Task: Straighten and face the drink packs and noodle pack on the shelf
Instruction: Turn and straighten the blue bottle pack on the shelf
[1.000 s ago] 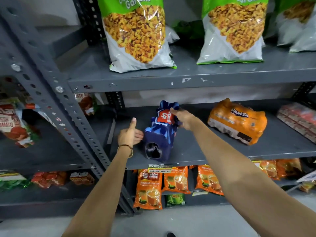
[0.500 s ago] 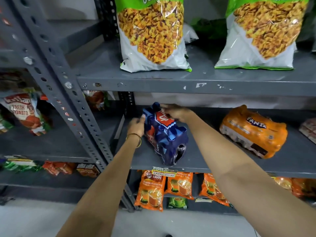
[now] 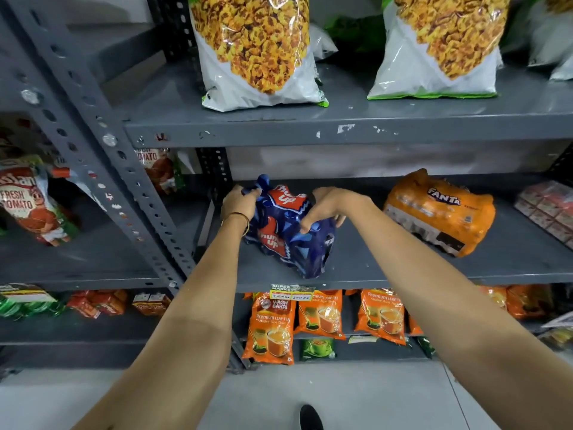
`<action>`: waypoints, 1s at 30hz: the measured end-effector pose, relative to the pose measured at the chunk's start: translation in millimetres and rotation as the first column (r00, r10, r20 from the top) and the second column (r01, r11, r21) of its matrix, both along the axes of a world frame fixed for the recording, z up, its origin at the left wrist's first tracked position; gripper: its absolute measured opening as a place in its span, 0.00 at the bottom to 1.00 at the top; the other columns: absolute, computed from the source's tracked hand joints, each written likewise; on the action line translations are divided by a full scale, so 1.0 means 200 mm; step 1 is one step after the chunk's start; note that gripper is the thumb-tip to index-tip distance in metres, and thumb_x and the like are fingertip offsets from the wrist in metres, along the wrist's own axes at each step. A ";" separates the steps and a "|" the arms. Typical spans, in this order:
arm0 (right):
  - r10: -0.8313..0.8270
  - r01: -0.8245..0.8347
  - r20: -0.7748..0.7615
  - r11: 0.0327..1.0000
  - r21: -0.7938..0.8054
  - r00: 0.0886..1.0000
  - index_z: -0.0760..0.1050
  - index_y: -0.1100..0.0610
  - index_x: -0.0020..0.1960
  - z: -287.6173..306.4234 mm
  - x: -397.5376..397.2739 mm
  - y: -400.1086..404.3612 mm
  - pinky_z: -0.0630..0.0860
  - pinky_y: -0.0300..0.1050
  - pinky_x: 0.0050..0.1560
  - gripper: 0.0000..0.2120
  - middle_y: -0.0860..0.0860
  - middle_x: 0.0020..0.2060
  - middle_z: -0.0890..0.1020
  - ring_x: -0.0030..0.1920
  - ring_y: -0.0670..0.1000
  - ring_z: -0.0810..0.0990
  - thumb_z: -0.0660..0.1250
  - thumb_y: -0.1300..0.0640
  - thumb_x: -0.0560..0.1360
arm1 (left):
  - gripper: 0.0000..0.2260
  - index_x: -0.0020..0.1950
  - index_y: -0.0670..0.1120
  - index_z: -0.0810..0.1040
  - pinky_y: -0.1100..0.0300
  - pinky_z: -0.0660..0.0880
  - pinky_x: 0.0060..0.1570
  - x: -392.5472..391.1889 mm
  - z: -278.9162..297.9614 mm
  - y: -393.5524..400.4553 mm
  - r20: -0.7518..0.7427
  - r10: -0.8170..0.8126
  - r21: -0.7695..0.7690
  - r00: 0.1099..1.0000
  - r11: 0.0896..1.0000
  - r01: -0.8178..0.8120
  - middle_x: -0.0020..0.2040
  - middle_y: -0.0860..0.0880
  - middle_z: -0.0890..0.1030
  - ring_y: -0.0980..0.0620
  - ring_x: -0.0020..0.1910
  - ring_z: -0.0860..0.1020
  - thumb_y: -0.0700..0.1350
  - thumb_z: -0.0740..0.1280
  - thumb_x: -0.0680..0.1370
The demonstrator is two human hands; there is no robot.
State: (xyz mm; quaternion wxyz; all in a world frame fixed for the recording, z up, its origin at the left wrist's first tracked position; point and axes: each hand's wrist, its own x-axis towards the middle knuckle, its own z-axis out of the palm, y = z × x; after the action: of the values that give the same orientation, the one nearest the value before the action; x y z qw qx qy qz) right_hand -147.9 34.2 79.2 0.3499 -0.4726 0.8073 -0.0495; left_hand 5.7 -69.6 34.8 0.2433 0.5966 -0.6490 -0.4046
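Both hands on the blue drink pack point(image 3: 286, 234): left hand point(image 3: 238, 202) closed around the bunched wrap at its far-left top corner, gold bangle point(image 3: 237, 218) on that wrist; right hand point(image 3: 329, 206) curled over the pack's right side, fingers point(image 3: 310, 223) hooked into the wrap there. Pack lies skewed on the middle shelf point(image 3: 387, 274), left of centre, red logo facing up and toward the camera, near end just short of the shelf's front lip. Price tag point(image 3: 291, 293) clipped to that lip right below it. Under the shelf, orange tea pouches point(image 3: 322, 318) stand in a row with a small green pack point(image 3: 317, 349) in front. Black shoe tip point(image 3: 310, 417) on the floor at bottom. Orange Fanta pack point(image 3: 440, 212) lies tilted on the same shelf, well apart to the right of the blue one, untouched. Further right, a red-and-white pack point(image 3: 548, 209) at the frame edge, cut off; cannot tell if it's the noodle pack. Top shelf carries two large snack bags point(image 3: 257, 51) standing upright. Left bay holds tomato sauce pouches point(image 3: 31, 203).
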 end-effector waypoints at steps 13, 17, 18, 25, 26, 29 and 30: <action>-0.203 0.361 0.468 0.890 -0.279 0.860 0.53 0.43 0.76 -0.16 -0.10 0.19 0.80 0.48 0.47 0.36 0.55 0.72 0.67 0.59 0.54 0.76 0.68 0.56 0.75 | 0.26 0.69 0.49 0.72 0.47 0.74 0.62 0.10 -0.12 0.16 -0.147 -0.060 0.042 0.987 0.997 0.067 0.65 0.42 0.77 0.39 0.62 0.76 0.60 0.62 0.75; -0.208 0.343 0.430 0.901 -0.266 0.879 0.49 0.41 0.77 -0.15 -0.04 0.19 0.78 0.56 0.59 0.36 0.55 0.72 0.67 0.63 0.57 0.76 0.65 0.56 0.77 | 0.27 0.69 0.51 0.71 0.45 0.75 0.60 0.15 -0.13 0.18 -0.067 -0.052 -0.007 0.996 0.999 0.052 0.63 0.40 0.78 0.38 0.59 0.77 0.63 0.58 0.74; -0.200 0.332 0.427 0.906 -0.262 0.882 0.48 0.41 0.77 -0.15 -0.02 0.19 0.78 0.57 0.60 0.35 0.55 0.72 0.67 0.63 0.57 0.77 0.64 0.56 0.77 | 0.28 0.69 0.51 0.71 0.45 0.75 0.60 0.17 -0.14 0.19 -0.053 -0.046 -0.012 0.997 0.999 0.046 0.63 0.40 0.78 0.38 0.59 0.77 0.63 0.58 0.74; -0.168 0.288 0.404 0.922 -0.258 0.899 0.49 0.42 0.77 -0.14 0.09 0.22 0.79 0.52 0.54 0.34 0.54 0.70 0.68 0.58 0.52 0.76 0.63 0.57 0.78 | 0.25 0.67 0.48 0.73 0.48 0.74 0.60 0.29 -0.13 0.27 0.013 -0.001 -0.084 1.000 0.996 0.002 0.60 0.39 0.80 0.38 0.59 0.77 0.62 0.58 0.76; -0.167 0.285 0.398 0.923 -0.260 0.902 0.50 0.42 0.77 -0.14 0.09 0.23 0.79 0.51 0.53 0.33 0.54 0.70 0.68 0.57 0.51 0.75 0.63 0.57 0.78 | 0.24 0.67 0.47 0.73 0.49 0.72 0.60 0.30 -0.13 0.28 0.031 0.005 -0.084 0.999 0.996 -0.003 0.61 0.39 0.79 0.37 0.60 0.76 0.61 0.58 0.77; -0.167 0.285 0.400 0.923 -0.258 0.901 0.50 0.41 0.76 -0.15 0.12 0.25 0.77 0.51 0.53 0.33 0.54 0.71 0.67 0.58 0.51 0.74 0.62 0.56 0.79 | 0.23 0.67 0.46 0.73 0.49 0.70 0.62 0.33 -0.11 0.32 0.074 0.001 -0.094 0.997 0.996 0.006 0.63 0.38 0.78 0.37 0.62 0.75 0.59 0.57 0.79; -0.168 0.286 0.399 0.923 -0.257 0.901 0.50 0.41 0.76 -0.15 0.12 0.26 0.78 0.51 0.53 0.33 0.54 0.71 0.67 0.58 0.51 0.74 0.62 0.56 0.79 | 0.23 0.67 0.45 0.73 0.49 0.70 0.62 0.34 -0.11 0.33 0.078 0.000 -0.099 0.997 0.995 0.008 0.63 0.38 0.78 0.37 0.62 0.75 0.59 0.57 0.79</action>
State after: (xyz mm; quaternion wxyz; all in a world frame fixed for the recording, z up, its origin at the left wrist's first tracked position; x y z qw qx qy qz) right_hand -123.7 85.4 49.5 0.4089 -0.4052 0.7589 -0.3044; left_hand 72.8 -3.1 12.7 0.2464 0.5979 -0.6784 -0.3488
